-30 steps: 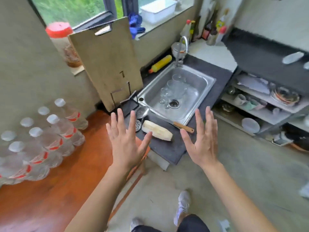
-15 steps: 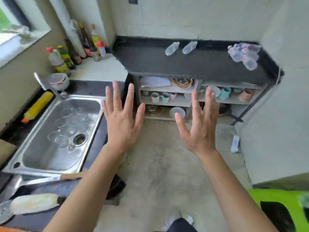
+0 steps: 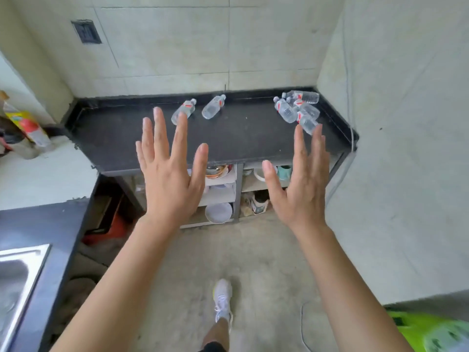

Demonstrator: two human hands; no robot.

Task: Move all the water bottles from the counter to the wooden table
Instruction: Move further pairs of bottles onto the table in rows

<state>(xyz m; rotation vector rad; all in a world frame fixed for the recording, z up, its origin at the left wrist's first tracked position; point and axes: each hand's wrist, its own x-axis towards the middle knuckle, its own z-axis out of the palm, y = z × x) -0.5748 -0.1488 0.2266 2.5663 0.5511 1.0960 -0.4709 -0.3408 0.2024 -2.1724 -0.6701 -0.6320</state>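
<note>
Clear plastic water bottles lie on their sides on the black bench [image 3: 127, 138]: a pair of bottles [image 3: 198, 110] toward the back middle, and a heap of bottles [image 3: 297, 107] in the far right corner, touching one another. Both hands are raised short of the bench edge and hold nothing; the left hand [image 3: 170, 179] and the right hand [image 3: 302, 189] have fingers [image 3: 159, 133] spread wide. The step in hand looks like the reach for another load. A sound approach is to take one bottle per hand around its body, starting with the separate pair. In the heap, loose bottles may roll when a neighbour is lifted, so the outermost should go first.
</note>
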